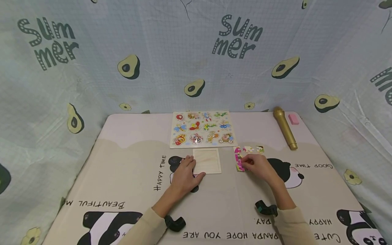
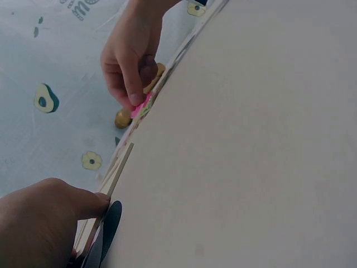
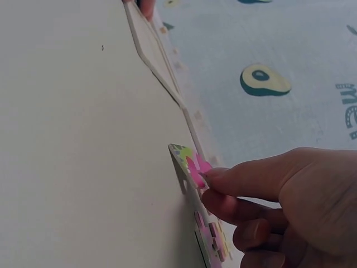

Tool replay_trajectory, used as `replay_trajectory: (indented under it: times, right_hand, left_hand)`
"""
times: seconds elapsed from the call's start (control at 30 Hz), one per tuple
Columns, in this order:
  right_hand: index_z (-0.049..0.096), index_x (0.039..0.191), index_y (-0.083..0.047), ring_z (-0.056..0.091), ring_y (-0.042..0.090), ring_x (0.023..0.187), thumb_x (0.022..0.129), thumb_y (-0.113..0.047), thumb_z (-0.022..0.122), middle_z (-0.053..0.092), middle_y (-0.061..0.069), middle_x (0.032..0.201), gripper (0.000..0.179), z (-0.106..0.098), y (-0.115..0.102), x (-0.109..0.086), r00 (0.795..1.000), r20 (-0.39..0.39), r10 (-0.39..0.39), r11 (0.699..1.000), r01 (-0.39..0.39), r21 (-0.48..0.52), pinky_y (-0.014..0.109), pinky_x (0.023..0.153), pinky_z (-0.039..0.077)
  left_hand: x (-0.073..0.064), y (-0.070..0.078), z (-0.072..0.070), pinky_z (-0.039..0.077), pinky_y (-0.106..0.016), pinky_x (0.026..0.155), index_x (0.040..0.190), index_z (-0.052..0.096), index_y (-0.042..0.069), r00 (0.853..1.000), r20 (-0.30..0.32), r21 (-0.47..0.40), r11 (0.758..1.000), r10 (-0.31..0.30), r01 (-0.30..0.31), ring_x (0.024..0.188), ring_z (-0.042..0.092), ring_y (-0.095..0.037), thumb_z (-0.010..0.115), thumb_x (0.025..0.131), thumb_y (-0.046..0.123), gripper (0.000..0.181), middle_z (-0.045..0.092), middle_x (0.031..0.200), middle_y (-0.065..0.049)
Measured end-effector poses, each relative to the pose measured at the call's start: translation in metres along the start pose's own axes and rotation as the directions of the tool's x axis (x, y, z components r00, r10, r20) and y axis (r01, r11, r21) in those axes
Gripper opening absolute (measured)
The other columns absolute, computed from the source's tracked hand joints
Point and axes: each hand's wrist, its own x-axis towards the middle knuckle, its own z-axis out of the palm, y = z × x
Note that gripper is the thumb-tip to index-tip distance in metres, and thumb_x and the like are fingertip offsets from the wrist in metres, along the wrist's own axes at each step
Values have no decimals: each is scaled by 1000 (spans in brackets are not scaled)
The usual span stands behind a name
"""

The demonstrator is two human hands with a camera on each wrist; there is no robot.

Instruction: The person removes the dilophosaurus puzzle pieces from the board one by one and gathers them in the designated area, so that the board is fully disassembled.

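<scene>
A shallow square wooden puzzle tray [image 1: 207,161] lies at the middle of the table, with bare wood inside its rim. My left hand [image 1: 184,173] rests at its left side, fingers along the left edge and thumb touching the near edge. To the right of the tray, my right hand [image 1: 258,166] pinches a jigsaw piece [image 3: 192,166] between thumb and forefinger. That piece is pink, white and green and stands tilted in the right wrist view. Beside and beyond the hand lie several loose jigsaw pieces [image 1: 249,149], some hidden under the fingers.
Behind the tray lies an insect picture board [image 1: 202,131]. A gold microphone [image 1: 285,129] and a pink block [image 1: 293,119] are at the back right. The panda-print tablecloth [image 1: 214,204] covers the table, and an avocado-print curtain [image 1: 162,68] hangs around it.
</scene>
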Motion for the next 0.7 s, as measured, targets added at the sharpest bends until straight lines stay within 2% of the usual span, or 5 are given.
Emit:
replay_trajectory:
  times: [0.23,0.5,0.7]
  right_hand:
    - [73,99,-7,57,14,79,92,-18,71,69,2,87,13,1,0,0,1000,-14,-12,1000,12,-22,24,68,49]
    - [71,99,-6,54,15,79,83,-27,81,62,2,84,28,2,-3,0,999,23,24,1000,-23,-20,27,69,44]
    - [70,97,-7,52,16,79,82,-25,81,59,2,83,26,3,-6,0,999,29,34,999,-33,-40,27,67,41]
  left_hand:
    - [0,0,0,43,-46,113,122,66,-7,1000,-8,7,1000,7,-7,133,55,-37,73,86,42,61,62,135,-22]
    - [0,1,-1,43,-46,113,121,67,-6,1000,-8,1,1000,0,0,133,55,-37,73,86,41,60,63,135,-21]
    - [0,0,-1,45,-46,112,120,67,-6,1000,-16,6,1000,8,-8,132,56,-37,73,85,41,59,63,134,-21]
